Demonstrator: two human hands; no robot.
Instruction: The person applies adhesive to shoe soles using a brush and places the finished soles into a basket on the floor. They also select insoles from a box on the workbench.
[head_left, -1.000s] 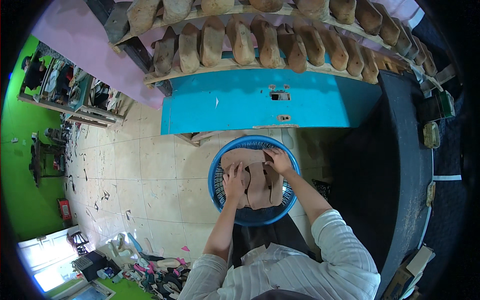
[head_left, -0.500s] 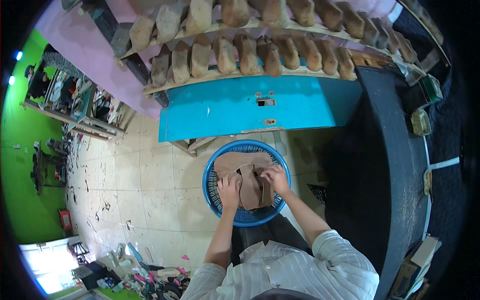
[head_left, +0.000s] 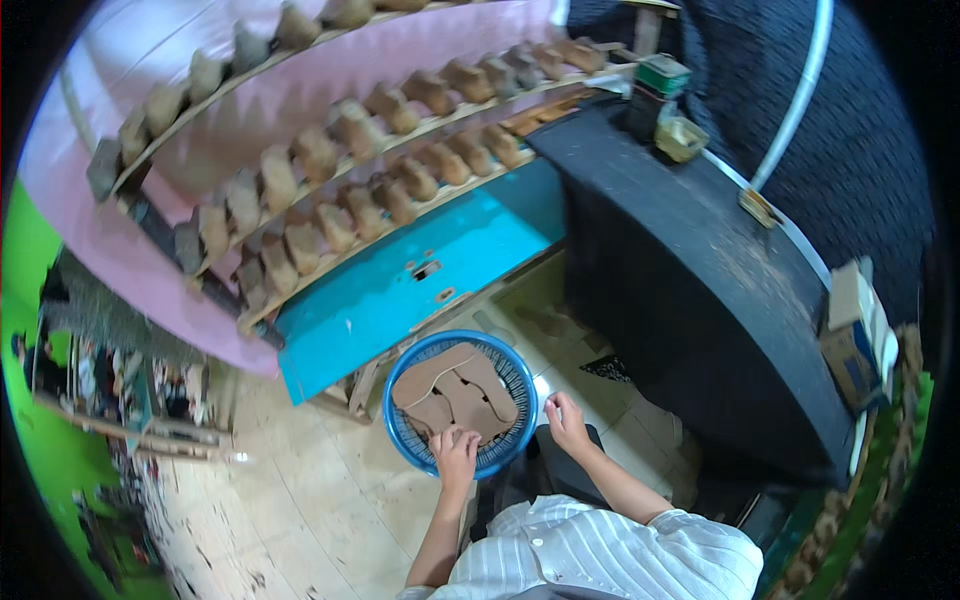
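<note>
A round blue plastic basket (head_left: 533,400) sits in front of me, holding several flat brown sole-shaped pieces (head_left: 480,405). They overlap in a loose pile, one with a curved edge lying across the far side. My left hand (head_left: 455,454) rests at the near edge of the pile, fingers bent over the brown pieces and slightly apart, gripping none that I can see. Outside the basket's right rim, my right hand (head_left: 568,424) is raised above my dark-clothed lap. Its fingers are drawn together in a pinch; anything between them is too small to make out.
Beyond the basket stands a turquoise board (head_left: 400,290) below shelves of wooden shoe lasts (head_left: 340,228). A black-covered bench (head_left: 690,240) fills the right side, with a cardboard box (head_left: 855,345) at its end. Tiled floor (head_left: 320,485) with dark scraps stretches left.
My view has turned to the right. My right hand has left the brown pieces and moved outside the basket's right rim. My left hand has shifted to the pile's near edge.
</note>
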